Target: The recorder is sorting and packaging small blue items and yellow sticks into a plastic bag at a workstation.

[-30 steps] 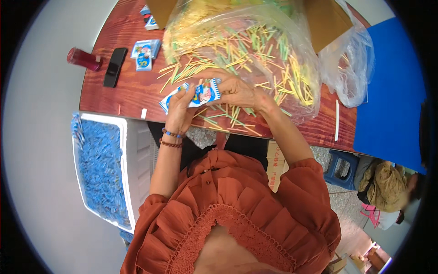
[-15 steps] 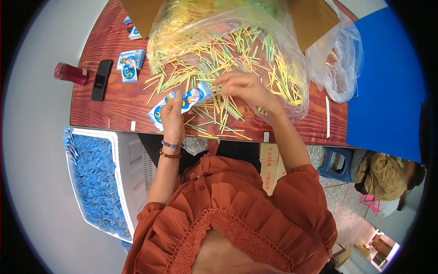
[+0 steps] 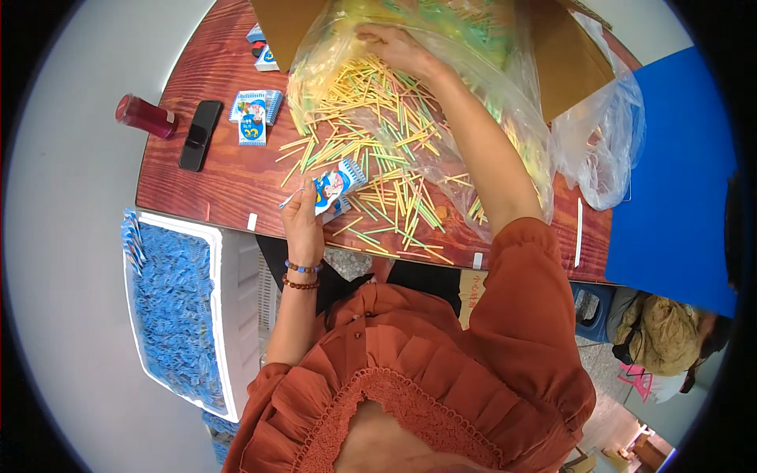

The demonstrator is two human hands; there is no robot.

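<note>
My left hand [image 3: 303,225] had its fingers closed round a small blue printed packet [image 3: 335,184] at the tabletop [image 3: 229,177] edge; my right hand [image 3: 394,47], fingers curled on thin coloured sticks [image 3: 378,134], reached into the clear bag [image 3: 505,118]. Loose sticks near my fingers could roll off.

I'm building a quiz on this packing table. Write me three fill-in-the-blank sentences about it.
1. The left hand holds a small blue and white ____.
2. The right hand reaches into the clear ____ of coloured sticks.
3. Beside the red bottle lies a black ____.

Missing words: packet; bag; phone
</note>
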